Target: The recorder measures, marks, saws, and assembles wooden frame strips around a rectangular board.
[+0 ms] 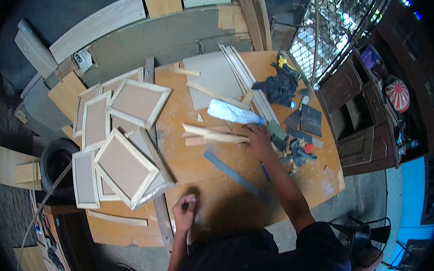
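Note:
My right hand reaches over the middle of the table, its fingers closed at the end of a pale wooden strip. Just above those fingers lies a clear plastic bottle with a blue cap. My left hand is low over the near edge, fingers curled; whatever sits inside them is too dark to make out. Between the hands a dark grey flat bar lies slantwise. Several pale wooden frames with brown backing, one of them a front frame, are piled on the left.
A long wooden bar runs beside the frames. Dark cloth, sandpaper sheets and a green block crowd the right side. Thin white strips rest on a grey board. A tyre stands left, a cabinet right.

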Action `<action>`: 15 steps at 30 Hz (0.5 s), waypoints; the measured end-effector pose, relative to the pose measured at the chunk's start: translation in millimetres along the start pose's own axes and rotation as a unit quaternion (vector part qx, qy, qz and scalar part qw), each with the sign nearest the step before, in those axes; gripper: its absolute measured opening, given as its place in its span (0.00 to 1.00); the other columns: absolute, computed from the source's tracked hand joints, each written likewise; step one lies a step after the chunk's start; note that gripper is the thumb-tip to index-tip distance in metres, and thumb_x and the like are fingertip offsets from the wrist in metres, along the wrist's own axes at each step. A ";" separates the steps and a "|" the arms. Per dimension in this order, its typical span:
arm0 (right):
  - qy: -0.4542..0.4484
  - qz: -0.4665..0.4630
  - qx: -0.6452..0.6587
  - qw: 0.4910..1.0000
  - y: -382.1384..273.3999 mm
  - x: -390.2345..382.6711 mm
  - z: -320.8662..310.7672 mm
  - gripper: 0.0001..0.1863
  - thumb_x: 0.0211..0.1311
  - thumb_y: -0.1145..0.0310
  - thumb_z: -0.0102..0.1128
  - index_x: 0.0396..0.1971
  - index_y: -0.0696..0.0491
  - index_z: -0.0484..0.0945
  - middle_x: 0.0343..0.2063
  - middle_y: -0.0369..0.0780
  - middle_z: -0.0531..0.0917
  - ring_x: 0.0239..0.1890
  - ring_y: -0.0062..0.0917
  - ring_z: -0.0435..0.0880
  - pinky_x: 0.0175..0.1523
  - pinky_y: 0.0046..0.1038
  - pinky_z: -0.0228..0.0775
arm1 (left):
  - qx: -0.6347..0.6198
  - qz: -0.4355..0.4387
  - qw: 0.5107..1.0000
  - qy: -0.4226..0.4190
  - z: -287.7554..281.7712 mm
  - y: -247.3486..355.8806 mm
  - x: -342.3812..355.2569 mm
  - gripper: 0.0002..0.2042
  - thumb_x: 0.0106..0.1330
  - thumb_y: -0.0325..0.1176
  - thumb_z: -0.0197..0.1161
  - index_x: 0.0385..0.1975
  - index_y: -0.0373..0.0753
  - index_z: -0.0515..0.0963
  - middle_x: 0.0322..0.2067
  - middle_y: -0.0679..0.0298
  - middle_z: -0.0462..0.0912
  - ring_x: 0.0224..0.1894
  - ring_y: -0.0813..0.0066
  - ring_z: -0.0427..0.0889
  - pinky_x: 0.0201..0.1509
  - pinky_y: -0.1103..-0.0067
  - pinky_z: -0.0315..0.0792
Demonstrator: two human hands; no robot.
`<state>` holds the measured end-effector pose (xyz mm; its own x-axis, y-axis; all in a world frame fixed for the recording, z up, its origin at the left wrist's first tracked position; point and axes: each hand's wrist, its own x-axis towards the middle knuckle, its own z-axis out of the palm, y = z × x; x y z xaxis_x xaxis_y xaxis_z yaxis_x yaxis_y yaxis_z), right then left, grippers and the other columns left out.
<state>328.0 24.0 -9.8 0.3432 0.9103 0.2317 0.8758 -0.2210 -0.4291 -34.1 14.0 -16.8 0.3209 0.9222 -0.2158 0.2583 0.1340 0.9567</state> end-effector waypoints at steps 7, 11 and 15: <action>0.063 0.000 0.075 0.995 33.6 115.3 36.6 0.21 0.53 0.60 0.70 0.46 0.52 0.78 0.45 0.43 0.78 0.47 0.44 0.81 0.50 0.52 0.72 | 0.005 -0.014 1.000 0.026 -4.9 5.6 5.1 0.07 0.70 0.28 0.62 0.40 0.31 0.81 0.36 0.63 0.85 0.40 0.78 0.82 0.50 0.79 0.75; -0.016 0.060 0.009 0.998 47.1 151.6 41.7 0.19 0.54 0.59 0.69 0.44 0.51 0.80 0.44 0.44 0.81 0.49 0.44 0.81 0.51 0.45 0.75 | 0.024 -0.007 0.999 0.025 2.5 12.2 21.0 0.09 0.70 0.32 0.64 0.41 0.31 0.82 0.37 0.62 0.86 0.42 0.78 0.83 0.50 0.80 0.76; -0.049 0.025 0.073 0.996 56.0 156.3 47.3 0.19 0.52 0.60 0.70 0.43 0.53 0.81 0.44 0.45 0.82 0.49 0.45 0.81 0.52 0.43 0.75 | 0.027 -0.005 0.999 0.022 -10.0 -0.1 26.9 0.09 0.69 0.31 0.64 0.41 0.32 0.82 0.37 0.61 0.86 0.41 0.80 0.83 0.47 0.81 0.76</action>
<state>414.7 170.4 -38.9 0.3440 0.9307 0.1244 0.7979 -0.2199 -0.5613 -34.6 42.5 -20.7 0.2781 0.9359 -0.2163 0.3114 0.1252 0.9420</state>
